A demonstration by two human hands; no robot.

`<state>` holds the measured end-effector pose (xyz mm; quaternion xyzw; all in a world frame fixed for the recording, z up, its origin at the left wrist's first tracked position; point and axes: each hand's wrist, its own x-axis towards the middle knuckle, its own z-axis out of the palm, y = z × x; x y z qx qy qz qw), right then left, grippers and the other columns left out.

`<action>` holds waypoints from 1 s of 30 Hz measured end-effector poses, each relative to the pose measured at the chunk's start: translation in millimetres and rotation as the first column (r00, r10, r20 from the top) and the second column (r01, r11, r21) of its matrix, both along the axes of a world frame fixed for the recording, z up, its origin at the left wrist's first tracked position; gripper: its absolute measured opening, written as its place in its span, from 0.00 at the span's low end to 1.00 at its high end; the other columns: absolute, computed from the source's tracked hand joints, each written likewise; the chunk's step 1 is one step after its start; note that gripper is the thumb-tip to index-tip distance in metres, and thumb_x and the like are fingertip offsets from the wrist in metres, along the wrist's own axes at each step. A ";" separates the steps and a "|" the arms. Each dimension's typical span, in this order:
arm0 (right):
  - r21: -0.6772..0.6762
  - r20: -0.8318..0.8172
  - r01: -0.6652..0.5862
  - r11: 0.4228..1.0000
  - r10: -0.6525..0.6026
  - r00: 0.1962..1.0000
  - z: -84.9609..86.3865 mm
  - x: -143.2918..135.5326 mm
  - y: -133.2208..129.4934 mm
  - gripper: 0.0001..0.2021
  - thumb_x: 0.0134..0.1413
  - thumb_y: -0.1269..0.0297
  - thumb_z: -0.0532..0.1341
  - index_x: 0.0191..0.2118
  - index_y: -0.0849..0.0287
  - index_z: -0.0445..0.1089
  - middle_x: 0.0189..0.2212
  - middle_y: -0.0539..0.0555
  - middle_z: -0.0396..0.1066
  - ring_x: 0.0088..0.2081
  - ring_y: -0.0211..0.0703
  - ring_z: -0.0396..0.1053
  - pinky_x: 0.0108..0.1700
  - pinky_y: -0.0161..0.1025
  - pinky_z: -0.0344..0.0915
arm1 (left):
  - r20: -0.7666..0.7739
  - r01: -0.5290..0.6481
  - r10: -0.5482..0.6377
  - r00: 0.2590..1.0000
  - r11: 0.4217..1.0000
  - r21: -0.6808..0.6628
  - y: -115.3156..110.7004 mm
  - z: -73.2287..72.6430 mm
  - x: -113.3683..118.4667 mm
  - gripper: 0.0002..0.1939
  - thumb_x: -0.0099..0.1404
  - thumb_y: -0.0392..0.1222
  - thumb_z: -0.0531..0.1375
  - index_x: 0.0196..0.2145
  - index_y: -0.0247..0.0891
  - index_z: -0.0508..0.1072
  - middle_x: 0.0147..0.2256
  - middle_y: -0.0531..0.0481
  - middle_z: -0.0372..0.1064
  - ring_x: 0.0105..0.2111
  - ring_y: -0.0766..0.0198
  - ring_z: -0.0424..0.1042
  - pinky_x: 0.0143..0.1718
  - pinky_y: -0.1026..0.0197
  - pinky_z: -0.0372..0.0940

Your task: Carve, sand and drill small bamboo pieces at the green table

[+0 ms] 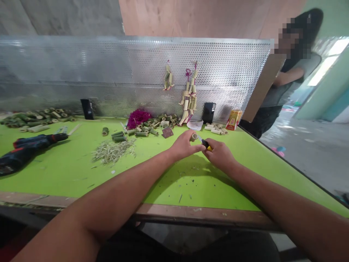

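Observation:
My left hand is closed around a short bamboo tube, whose open end faces right. In my right hand is a yellow and black utility knife, its blade out and close to the tube's end; whether it touches cannot be made out. Both hands are above the green tabletop, where small shavings lie scattered. Behind my left hand lie a brownish-red flat piece and a heap of green bamboo tubes. Several peeled tubes lie beyond my right hand.
A cordless drill lies at left, near a shavings pile and bamboo pieces. Magenta string sits at the back. Bamboo figures hang on the perforated metal panel. A drink bottle and a person are at right.

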<state>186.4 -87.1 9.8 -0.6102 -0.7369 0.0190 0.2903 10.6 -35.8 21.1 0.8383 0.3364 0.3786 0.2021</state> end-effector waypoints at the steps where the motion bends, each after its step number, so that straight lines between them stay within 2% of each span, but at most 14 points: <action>1: -0.003 0.017 -0.011 1.000 0.011 1.000 -0.4 -0.1 0.1 0.11 0.58 0.57 0.54 0.32 0.59 0.65 0.23 0.52 0.66 0.22 0.37 0.58 0.24 0.34 0.48 | -0.010 0.005 -0.005 1.000 1.000 0.011 0.0 -0.5 0.6 0.20 0.56 0.54 0.63 0.34 0.37 0.61 0.32 0.52 0.60 0.31 0.66 0.57 0.30 0.63 0.52; 9: -0.022 0.130 -0.059 0.998 0.062 0.990 -0.5 -0.2 0.2 0.09 0.57 0.60 0.53 0.33 0.59 0.66 0.23 0.52 0.66 0.22 0.36 0.56 0.25 0.34 0.45 | -0.043 0.016 -0.013 0.999 0.997 0.074 -0.3 -1.4 3.0 0.20 0.56 0.55 0.62 0.34 0.37 0.62 0.32 0.52 0.59 0.31 0.65 0.57 0.30 0.62 0.51; 13: -0.037 0.152 -0.045 0.998 0.050 0.987 2.1 -2.8 -3.1 0.09 0.58 0.60 0.52 0.33 0.58 0.66 0.23 0.52 0.66 0.22 0.36 0.56 0.24 0.35 0.45 | -0.076 0.027 -0.017 0.997 0.992 0.126 -0.5 0.3 1.6 0.18 0.59 0.55 0.60 0.31 0.37 0.61 0.30 0.53 0.59 0.29 0.66 0.56 0.29 0.62 0.50; 19: 0.006 0.196 -0.033 0.999 0.031 0.980 3.8 -1.2 -5.1 0.10 0.59 0.59 0.52 0.35 0.58 0.67 0.24 0.52 0.68 0.22 0.37 0.58 0.24 0.35 0.44 | -0.128 0.014 0.008 0.992 0.986 0.165 0.3 3.0 2.2 0.21 0.59 0.58 0.59 0.28 0.37 0.60 0.26 0.53 0.58 0.27 0.66 0.56 0.28 0.63 0.47; 25: 0.017 0.069 0.009 1.000 -0.010 0.998 0.9 1.3 -0.2 0.17 0.61 0.51 0.49 0.34 0.59 0.66 0.23 0.53 0.68 0.22 0.37 0.57 0.24 0.35 0.45 | -0.165 -0.010 0.038 0.986 0.986 0.168 0.1 3.8 5.5 0.23 0.64 0.57 0.55 0.21 0.37 0.58 0.21 0.53 0.54 0.22 0.68 0.50 0.25 0.61 0.43; 27: 0.024 0.044 0.019 1.000 -0.020 0.999 0.3 0.4 0.4 0.18 0.61 0.50 0.50 0.33 0.58 0.66 0.23 0.53 0.67 0.22 0.37 0.57 0.24 0.35 0.45 | -0.099 -0.010 0.024 0.995 0.990 0.141 0.3 3.2 3.7 0.23 0.64 0.56 0.55 0.21 0.37 0.57 0.22 0.54 0.54 0.23 0.68 0.50 0.25 0.62 0.44; 30: 0.022 0.015 0.016 1.000 -0.016 1.000 0.2 -0.9 -0.1 0.16 0.60 0.51 0.51 0.33 0.59 0.66 0.23 0.53 0.67 0.22 0.37 0.57 0.24 0.34 0.46 | 0.015 0.010 -0.010 1.000 1.000 -0.007 -0.8 2.6 -1.1 0.20 0.60 0.56 0.59 0.26 0.37 0.59 0.25 0.55 0.54 0.25 0.69 0.52 0.25 0.64 0.48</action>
